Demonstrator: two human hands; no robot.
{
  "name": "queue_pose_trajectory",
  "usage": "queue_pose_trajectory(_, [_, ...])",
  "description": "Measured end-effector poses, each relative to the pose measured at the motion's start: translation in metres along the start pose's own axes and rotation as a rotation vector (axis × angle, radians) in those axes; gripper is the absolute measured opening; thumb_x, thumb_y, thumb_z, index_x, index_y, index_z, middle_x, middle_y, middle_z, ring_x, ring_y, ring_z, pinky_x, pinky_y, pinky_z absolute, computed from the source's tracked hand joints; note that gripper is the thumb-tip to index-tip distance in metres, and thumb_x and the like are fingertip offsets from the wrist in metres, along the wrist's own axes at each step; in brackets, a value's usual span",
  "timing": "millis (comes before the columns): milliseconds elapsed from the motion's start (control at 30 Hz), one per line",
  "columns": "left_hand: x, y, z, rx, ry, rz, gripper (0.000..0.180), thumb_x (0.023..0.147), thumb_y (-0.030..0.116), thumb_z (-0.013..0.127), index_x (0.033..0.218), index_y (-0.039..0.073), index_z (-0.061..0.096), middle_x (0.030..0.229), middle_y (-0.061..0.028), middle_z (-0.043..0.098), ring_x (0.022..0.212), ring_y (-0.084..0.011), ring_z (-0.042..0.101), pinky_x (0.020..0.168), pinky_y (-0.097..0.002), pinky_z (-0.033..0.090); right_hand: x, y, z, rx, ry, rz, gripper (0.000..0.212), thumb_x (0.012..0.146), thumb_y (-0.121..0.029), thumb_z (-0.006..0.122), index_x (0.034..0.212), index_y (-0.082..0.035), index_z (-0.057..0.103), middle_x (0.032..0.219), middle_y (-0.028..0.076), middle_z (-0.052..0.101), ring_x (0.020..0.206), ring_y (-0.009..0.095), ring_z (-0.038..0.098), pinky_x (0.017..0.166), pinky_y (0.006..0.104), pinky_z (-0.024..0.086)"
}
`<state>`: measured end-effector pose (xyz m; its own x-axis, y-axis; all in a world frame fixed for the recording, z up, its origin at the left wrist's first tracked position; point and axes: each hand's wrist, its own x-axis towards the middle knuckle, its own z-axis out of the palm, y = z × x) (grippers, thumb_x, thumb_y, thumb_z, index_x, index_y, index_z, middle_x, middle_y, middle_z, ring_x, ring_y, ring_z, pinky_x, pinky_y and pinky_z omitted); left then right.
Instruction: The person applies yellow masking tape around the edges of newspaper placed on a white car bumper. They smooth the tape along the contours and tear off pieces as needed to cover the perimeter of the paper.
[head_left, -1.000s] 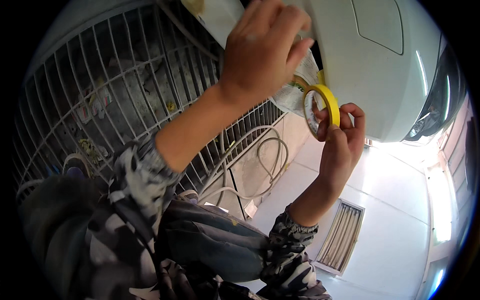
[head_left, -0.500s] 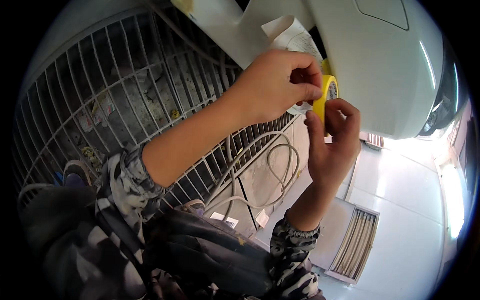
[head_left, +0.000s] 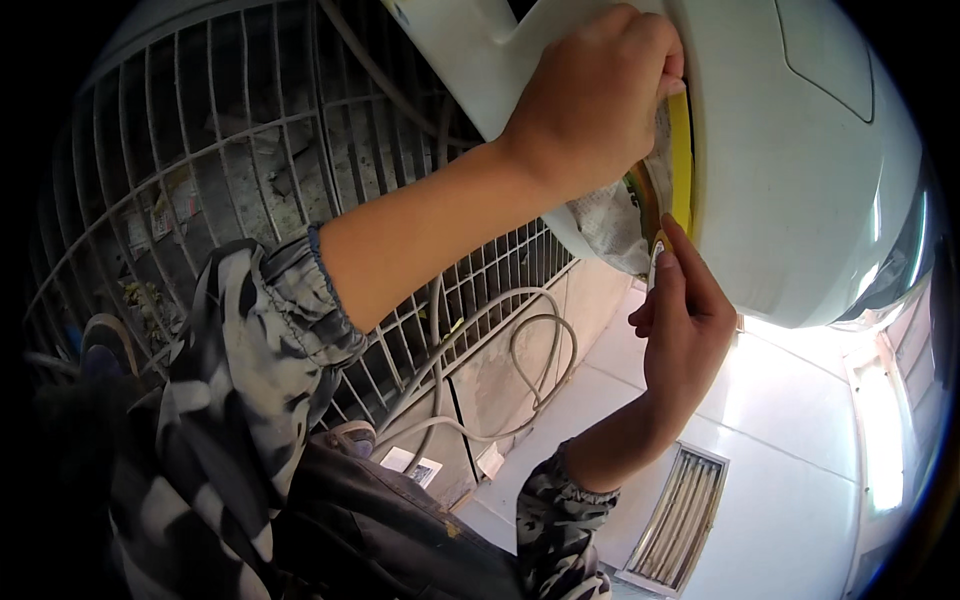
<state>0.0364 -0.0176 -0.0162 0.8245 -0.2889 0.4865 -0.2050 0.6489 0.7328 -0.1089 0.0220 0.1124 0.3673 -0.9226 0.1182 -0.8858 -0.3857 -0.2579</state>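
Observation:
A strip of yellow masking tape (head_left: 682, 150) runs taut between my hands, along the edge of a pale car body panel (head_left: 790, 200). Its upper end is pinched in the fingers of my left hand (head_left: 605, 105), which is closed. Lower down, my right hand (head_left: 688, 305) is closed round the tape roll (head_left: 657, 258); the roll shows edge-on and is mostly hidden by the fingers. Beside the strip, crumpled printed masking paper (head_left: 612, 225) hangs from the opening under the panel's edge, partly behind my left wrist.
Metal floor grating (head_left: 230, 150) with litter beneath it lies on the left. A grey hose (head_left: 500, 300) loops over the grating and the concrete edge. Small paper pieces (head_left: 410, 465) lie near my shoe (head_left: 350, 437). A slatted light fixture (head_left: 680, 520) is at lower right.
My hands have moved apart, the left upward and the right slightly down, drawing a length of tape off the roll. The strip now lies along the panel edge.

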Motion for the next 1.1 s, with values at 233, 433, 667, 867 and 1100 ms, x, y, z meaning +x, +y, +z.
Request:
queue_pose_trajectory(233, [-0.003,-0.003,0.004,0.027,0.015,0.054,0.012,0.084,0.001,0.063,0.087,0.003,0.051,0.081,-0.0121,0.053,0.069,-0.0331,0.059,0.058,-0.0401,0.049,0.017,0.006,0.007,0.184,0.029,0.167,0.034,0.098,-0.019,0.056,0.127,-0.003,0.063,0.052,-0.003,0.046,0.043,0.004,0.043,0.042,0.021,0.035])
queue_pose_trajectory(433, [-0.003,-0.005,0.015,0.084,0.11,0.102,0.012,0.084,0.001,0.063,0.087,0.004,0.052,0.08,-0.0106,0.051,0.067,-0.0307,0.059,0.058,-0.0381,0.05,0.02,0.003,0.011,0.309,0.04,0.189,0.037,0.098,-0.021,0.057,0.13,-0.003,0.06,0.052,-0.002,0.047,0.043,0.005,0.043,0.041,0.02,0.035])
queue_pose_trajectory(667, [-0.006,-0.002,0.015,0.103,0.059,0.129,0.021,0.08,0.002,0.068,0.092,0.002,0.05,0.086,-0.0119,0.05,0.073,-0.0308,0.059,0.06,-0.0386,0.051,0.019,0.01,0.018,0.394,0.071,0.173,0.039,0.098,-0.023,0.058,0.131,-0.001,0.059,0.053,-0.002,0.048,0.043,0.005,0.043,0.041,0.0199,0.036])
queue_pose_trajectory(867, [-0.007,-0.002,0.015,0.152,0.102,0.21,0.038,0.072,0.002,0.075,0.099,0.001,0.048,0.092,-0.0146,0.048,0.076,-0.0312,0.059,0.061,-0.0381,0.052,0.016,0.003,0.026,0.461,0.117,0.178,0.04,0.098,-0.022,0.059,0.132,-0.001,0.057,0.054,-0.001,0.049,0.044,0.006,0.044,0.042,0.02,0.037])
queue_pose_trajectory(1100, [0.001,0.006,0.006,0.222,-0.012,0.113,0.038,0.071,0.002,0.076,0.095,0.002,0.047,0.087,-0.0138,0.05,0.073,-0.0319,0.061,0.059,-0.038,0.052,0.014,0.002,0.032,0.536,0.079,0.13,0.047,0.098,-0.017,0.058,0.141,-0.003,0.048,0.054,-0.001,0.05,0.044,0.005,0.044,0.042,0.0196,0.037])
